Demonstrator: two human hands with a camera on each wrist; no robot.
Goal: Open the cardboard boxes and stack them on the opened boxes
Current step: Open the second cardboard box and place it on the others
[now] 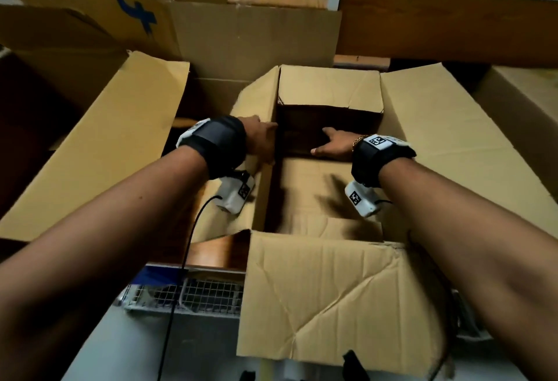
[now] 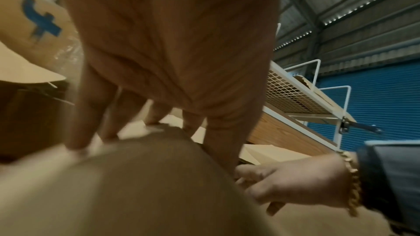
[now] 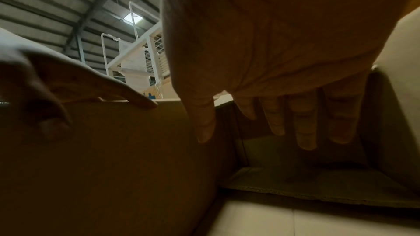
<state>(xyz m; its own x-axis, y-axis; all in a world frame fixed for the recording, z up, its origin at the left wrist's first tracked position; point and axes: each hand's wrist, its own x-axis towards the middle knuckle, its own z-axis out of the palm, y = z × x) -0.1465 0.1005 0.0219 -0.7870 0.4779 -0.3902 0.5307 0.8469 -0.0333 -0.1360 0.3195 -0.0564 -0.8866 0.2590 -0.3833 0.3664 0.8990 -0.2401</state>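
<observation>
An open brown cardboard box (image 1: pixel 326 299) stands in front of me with its flaps spread outward. My left hand (image 1: pixel 262 142) grips the top of the box's left wall (image 3: pixel 113 159). Its fingers (image 2: pixel 79 132) press down on the outer flap (image 2: pixel 136 195) while the thumb reaches inside. My right hand (image 1: pixel 327 145) hovers inside the box, over the floor near the far wall. Its fingers (image 3: pixel 304 132) are straight and spread and hold nothing. In the left wrist view the right hand (image 2: pixel 295 186) shows low beside the left thumb. The box's interior is dark and looks empty.
A second open box with a long flap (image 1: pixel 105 151) stands close on the left. Behind it is cardboard marked in blue (image 1: pixel 137 18). A white-framed wooden shelf (image 1: pixel 437 33) runs across the back right. A wire-mesh rack (image 1: pixel 193 296) and a black cable (image 1: pixel 187 259) lie below.
</observation>
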